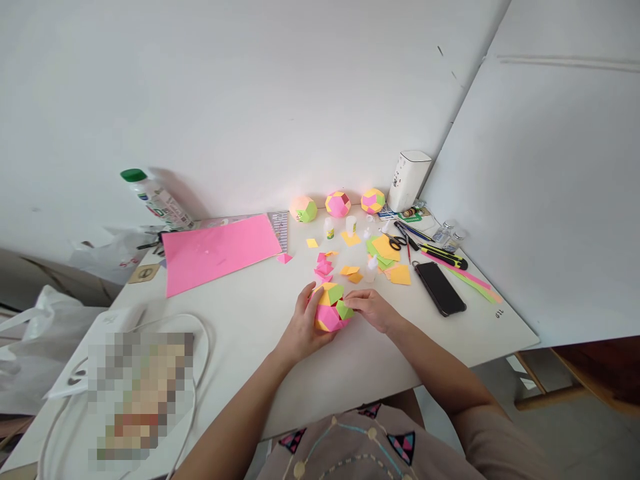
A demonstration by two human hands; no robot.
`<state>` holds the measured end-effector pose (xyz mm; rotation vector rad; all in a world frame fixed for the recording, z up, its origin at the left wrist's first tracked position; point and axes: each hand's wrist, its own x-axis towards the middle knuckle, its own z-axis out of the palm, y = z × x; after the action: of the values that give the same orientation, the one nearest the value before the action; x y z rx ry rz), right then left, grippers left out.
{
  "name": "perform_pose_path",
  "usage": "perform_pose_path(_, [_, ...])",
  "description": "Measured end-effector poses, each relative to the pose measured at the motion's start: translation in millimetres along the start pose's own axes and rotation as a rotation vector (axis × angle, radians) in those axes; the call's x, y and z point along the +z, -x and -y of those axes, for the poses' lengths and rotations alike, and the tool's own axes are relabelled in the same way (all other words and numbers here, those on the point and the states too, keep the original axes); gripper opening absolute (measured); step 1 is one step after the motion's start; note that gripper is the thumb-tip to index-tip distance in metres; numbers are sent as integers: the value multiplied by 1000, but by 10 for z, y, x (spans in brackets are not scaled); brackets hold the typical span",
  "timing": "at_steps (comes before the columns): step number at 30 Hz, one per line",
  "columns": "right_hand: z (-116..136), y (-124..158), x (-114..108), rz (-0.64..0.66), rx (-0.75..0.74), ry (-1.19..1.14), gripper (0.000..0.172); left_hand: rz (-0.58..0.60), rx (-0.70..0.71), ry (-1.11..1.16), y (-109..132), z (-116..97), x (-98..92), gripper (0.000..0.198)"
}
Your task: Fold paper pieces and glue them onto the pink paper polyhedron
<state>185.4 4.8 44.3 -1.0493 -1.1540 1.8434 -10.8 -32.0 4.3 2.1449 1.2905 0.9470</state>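
Note:
A many-sided paper ball (329, 315) in pink, yellow and green is between my hands, above the front part of the table. My left hand (306, 325) is wrapped round its left side and underside. The fingers of my right hand (369, 306) pinch a green paper piece (344, 309) at the ball's right side, where a dark gap shows. Just beyond the ball lie folded pink paper pieces (324, 267) and folded orange pieces (353, 273). A small clear glue bottle (371, 269) stands beside them.
Three finished paper balls (338, 205) sit along the wall. Pink cardboard (220, 257) lies at left, near a green-capped bottle (157, 200). Scissors (397, 243), paper sheets (399, 274), cutters (445, 256) and a black phone (440, 288) are at right. A white cable (205, 333) curls at front left.

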Motion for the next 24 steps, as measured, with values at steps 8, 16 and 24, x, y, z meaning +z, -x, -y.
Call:
perform_pose_path(8, [37,17,20,-20,-28,32,13,10,-29,55,-4,-32,-7,92])
perform_pose_path(16, [32,16,25,-43,-45,85,12,43,-67,55,-11,-49,-17,91])
perform_pose_path(24, [59,44,52,-56,-69,111,15,41,-31,57,-27,-57,-45,89])
